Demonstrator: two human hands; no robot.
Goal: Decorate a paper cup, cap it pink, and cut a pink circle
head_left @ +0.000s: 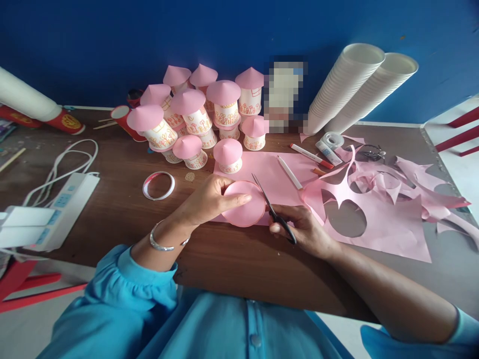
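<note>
A round pink paper disc is pinched in my left hand, thumb lying on top of it. My right hand is wrapped round a pair of black-handled scissors, whose blades point away beside the disc's right edge. Whether the blades touch the paper I cannot tell. Under and behind the disc lies a pink paper sheet. A white marker rests on that sheet. To the right spreads another pink sheet with a round hole cut out.
Several decorated paper cups with pink cone roofs stand at the back. Two tall stacks of white cups lean on the blue wall. Pink scraps, a tape roll and a red-capped marker lie right. Left are a white ring and power strip.
</note>
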